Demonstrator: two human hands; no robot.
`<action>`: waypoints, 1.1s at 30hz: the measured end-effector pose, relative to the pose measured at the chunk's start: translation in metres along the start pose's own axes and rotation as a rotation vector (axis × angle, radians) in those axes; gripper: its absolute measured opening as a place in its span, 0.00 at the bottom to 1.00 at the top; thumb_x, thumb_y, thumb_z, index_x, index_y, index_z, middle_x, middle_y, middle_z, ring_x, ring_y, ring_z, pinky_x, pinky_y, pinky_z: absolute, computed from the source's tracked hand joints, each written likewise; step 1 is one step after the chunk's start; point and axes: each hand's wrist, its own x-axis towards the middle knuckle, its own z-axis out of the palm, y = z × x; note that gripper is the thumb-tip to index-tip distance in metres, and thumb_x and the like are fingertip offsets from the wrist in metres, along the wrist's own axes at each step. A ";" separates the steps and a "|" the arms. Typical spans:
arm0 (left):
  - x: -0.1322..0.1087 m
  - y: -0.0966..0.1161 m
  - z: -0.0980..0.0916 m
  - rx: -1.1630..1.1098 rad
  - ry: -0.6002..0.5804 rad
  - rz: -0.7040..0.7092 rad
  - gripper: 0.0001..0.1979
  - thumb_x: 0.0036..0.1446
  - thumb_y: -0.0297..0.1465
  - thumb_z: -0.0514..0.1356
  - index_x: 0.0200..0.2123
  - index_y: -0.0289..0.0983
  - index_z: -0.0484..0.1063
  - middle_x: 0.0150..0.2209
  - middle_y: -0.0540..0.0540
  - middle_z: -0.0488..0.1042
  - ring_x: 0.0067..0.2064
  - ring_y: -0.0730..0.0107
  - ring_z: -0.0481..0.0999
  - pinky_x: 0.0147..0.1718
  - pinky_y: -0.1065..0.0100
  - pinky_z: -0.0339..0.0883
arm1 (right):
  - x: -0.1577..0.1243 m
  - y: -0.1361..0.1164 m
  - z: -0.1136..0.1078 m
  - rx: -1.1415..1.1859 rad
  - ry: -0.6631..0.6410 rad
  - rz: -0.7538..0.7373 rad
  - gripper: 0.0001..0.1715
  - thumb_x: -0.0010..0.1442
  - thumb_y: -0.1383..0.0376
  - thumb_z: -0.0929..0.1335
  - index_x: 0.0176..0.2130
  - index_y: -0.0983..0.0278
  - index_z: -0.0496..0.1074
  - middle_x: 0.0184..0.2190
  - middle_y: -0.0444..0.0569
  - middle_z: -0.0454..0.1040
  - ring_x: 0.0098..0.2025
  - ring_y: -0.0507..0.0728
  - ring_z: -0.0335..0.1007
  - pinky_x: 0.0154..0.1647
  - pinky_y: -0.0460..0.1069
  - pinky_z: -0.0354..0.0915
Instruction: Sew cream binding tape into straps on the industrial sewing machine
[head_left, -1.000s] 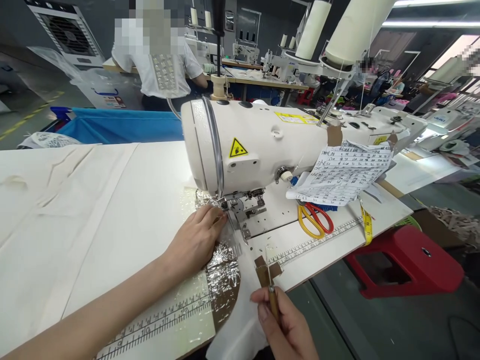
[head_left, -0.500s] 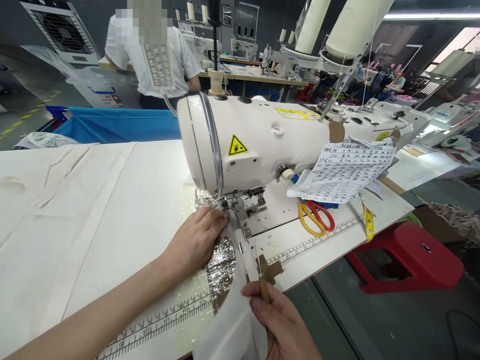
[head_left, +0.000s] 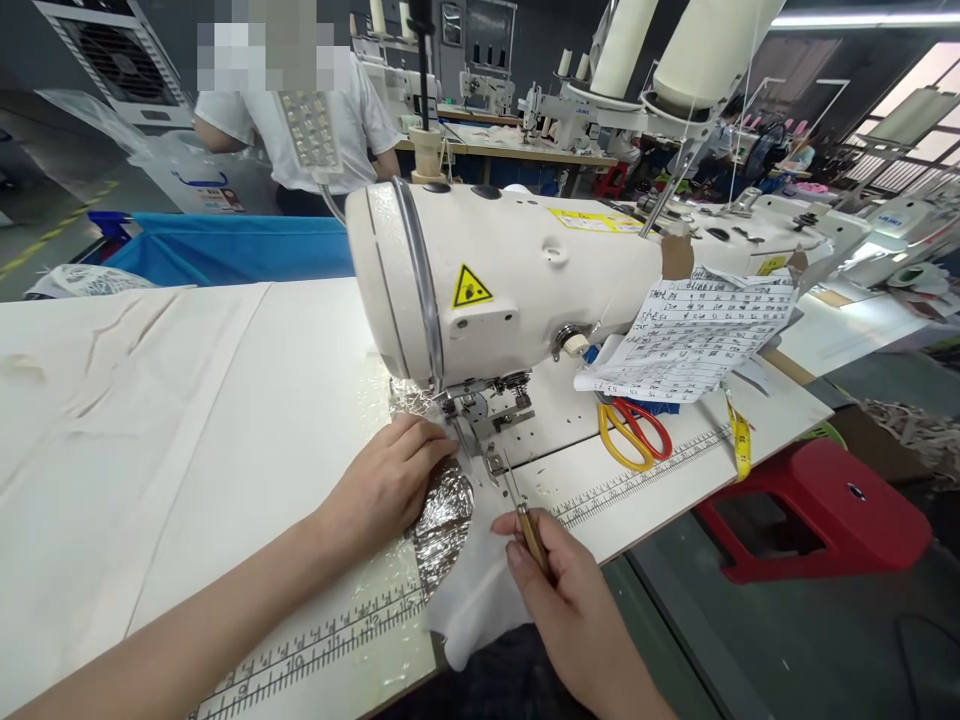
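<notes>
A white sewing machine (head_left: 510,280) stands over the table, its needle area low at centre. Just left of the presser foot, my left hand (head_left: 390,470) presses on white fabric with fingers together and bent. My right hand (head_left: 562,590) is closed round the wooden handle of an awl (head_left: 533,535), whose metal tip points up toward the machine's plate. The white fabric (head_left: 480,590) runs from the needle area down over the table's front edge, near my right fingertips. Shiny silver tape (head_left: 442,525) covers the table beside my left hand.
Red and yellow scissors (head_left: 634,435), a handwritten sheet (head_left: 690,335) and a yellow tape measure (head_left: 740,445) are to the right. A red stool (head_left: 832,510) stands beyond the table edge. White cloth (head_left: 97,430) lies at left. A person in a white shirt (head_left: 360,120) is behind the machine.
My right hand has moved slightly up with the awl, which now tilts left toward the plate. The fabric's hanging end has been drawn up toward the machine. My left hand has barely moved.
</notes>
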 end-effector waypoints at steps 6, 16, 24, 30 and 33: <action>0.000 -0.003 0.005 0.088 -0.013 -0.020 0.16 0.64 0.19 0.49 0.50 0.29 0.72 0.45 0.36 0.75 0.46 0.56 0.72 0.42 0.55 0.75 | 0.011 -0.006 0.001 -0.168 -0.009 -0.121 0.17 0.69 0.57 0.60 0.48 0.62 0.71 0.31 0.44 0.67 0.30 0.55 0.60 0.32 0.48 0.59; -0.002 0.000 0.000 0.022 -0.004 -0.021 0.16 0.64 0.19 0.50 0.50 0.31 0.72 0.44 0.38 0.74 0.46 0.59 0.72 0.43 0.57 0.75 | 0.027 -0.013 0.006 -0.268 -0.017 -0.227 0.17 0.68 0.61 0.58 0.48 0.64 0.70 0.23 0.39 0.59 0.22 0.54 0.56 0.24 0.48 0.54; 0.001 0.000 0.001 0.185 -0.044 0.006 0.16 0.64 0.21 0.48 0.48 0.27 0.73 0.45 0.35 0.74 0.45 0.55 0.73 0.36 0.57 0.76 | 0.031 -0.015 0.010 -0.318 0.000 -0.274 0.17 0.69 0.61 0.58 0.48 0.65 0.70 0.21 0.39 0.60 0.21 0.54 0.59 0.27 0.49 0.59; -0.001 -0.001 0.003 0.213 -0.063 -0.026 0.17 0.65 0.23 0.48 0.50 0.27 0.72 0.46 0.34 0.73 0.45 0.54 0.72 0.37 0.56 0.75 | 0.027 -0.015 0.011 -0.277 -0.002 -0.427 0.13 0.70 0.66 0.59 0.47 0.64 0.69 0.38 0.51 0.79 0.37 0.58 0.76 0.37 0.48 0.67; -0.002 -0.003 0.007 0.188 -0.066 -0.043 0.17 0.65 0.24 0.48 0.51 0.27 0.71 0.47 0.33 0.72 0.46 0.54 0.71 0.39 0.55 0.75 | 0.023 -0.020 0.014 -0.280 -0.016 -0.539 0.13 0.69 0.68 0.59 0.49 0.64 0.69 0.37 0.50 0.79 0.37 0.57 0.77 0.38 0.47 0.68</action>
